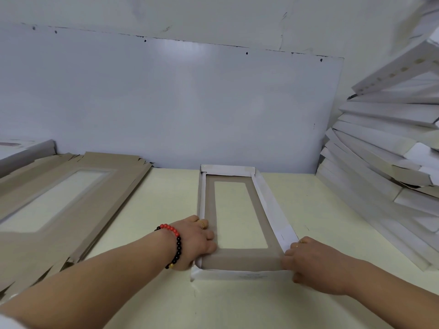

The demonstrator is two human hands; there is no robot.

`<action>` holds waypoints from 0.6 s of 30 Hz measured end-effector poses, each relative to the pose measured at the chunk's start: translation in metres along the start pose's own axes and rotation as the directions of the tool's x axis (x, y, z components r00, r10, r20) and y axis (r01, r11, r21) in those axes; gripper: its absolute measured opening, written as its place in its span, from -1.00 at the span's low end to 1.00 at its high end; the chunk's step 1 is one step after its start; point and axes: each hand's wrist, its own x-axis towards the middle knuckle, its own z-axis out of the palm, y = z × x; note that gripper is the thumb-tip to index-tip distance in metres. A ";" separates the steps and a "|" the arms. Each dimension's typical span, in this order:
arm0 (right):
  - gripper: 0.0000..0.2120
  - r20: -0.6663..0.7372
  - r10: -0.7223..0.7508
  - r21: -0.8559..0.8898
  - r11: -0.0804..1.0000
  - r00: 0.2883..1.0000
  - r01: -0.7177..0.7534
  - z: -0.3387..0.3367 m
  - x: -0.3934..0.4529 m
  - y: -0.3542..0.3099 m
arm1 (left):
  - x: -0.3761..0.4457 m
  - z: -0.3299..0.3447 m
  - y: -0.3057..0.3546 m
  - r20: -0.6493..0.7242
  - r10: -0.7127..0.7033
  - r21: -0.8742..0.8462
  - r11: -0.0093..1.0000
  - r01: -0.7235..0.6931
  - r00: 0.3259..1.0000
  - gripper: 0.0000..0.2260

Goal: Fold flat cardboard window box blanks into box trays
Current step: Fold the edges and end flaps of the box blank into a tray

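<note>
A long window box tray [240, 260] lies lengthwise on the pale table, its brown inside up, white walls raised along both long sides and the far end, a clear window in the middle. My left hand [197, 243] grips the near left corner, fingers curled over the left wall onto the brown floor. My right hand [306, 262] grips the near right corner, fingers over the right wall and thumb against the white near flap.
A stack of flat brown blanks [71, 200] with window cutouts lies at the left. Finished white trays [384, 150] are piled high at the right, leaning toward the wall. A pale wall panel [166, 103] stands right behind the table's far edge.
</note>
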 end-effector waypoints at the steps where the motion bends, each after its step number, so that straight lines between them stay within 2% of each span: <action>1: -0.79 0.002 0.000 -0.003 1.000 1.000 0.000 0.000 0.000 0.000 | -0.001 0.001 0.001 -0.014 0.015 -0.018 1.000 -0.015 1.000 -0.64; 7: -0.76 0.013 -0.006 -0.013 1.000 1.000 0.007 -0.001 -0.001 0.000 | -0.009 0.005 0.006 -0.117 0.085 -0.123 0.987 -0.099 0.989 -0.79; 18: -0.79 0.018 -0.003 -0.010 1.000 1.000 0.003 -0.002 -0.001 -0.001 | -0.010 0.006 0.007 -0.126 0.166 -0.068 0.982 -0.175 0.978 -0.80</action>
